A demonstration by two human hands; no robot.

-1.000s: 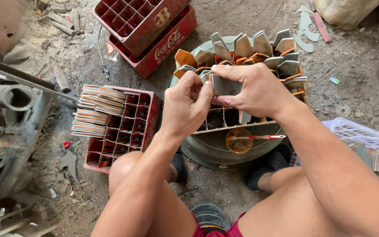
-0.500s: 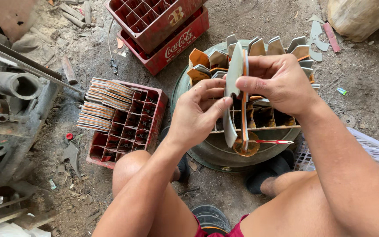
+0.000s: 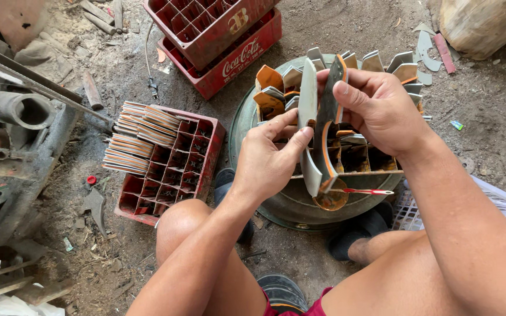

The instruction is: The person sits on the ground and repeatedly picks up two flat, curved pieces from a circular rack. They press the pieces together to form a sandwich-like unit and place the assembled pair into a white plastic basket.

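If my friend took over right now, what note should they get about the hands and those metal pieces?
Left hand: fingertips pinch the grey blade, held upright.
Right hand: grips the dark blade with an orange edge beside the grey one; the two look pressed side by side.
Both are held over the round tub, whose divider grid holds more blades standing on end.
A red crate to the left carries a stack of finished-looking pieces in some cells.
Done: part of that crate filled.
Left: many crate cells are empty and the tub holds many blades.

soft even daylight, no glare, faint shadows; sharp pic, slight wide-angle stretch at edges.
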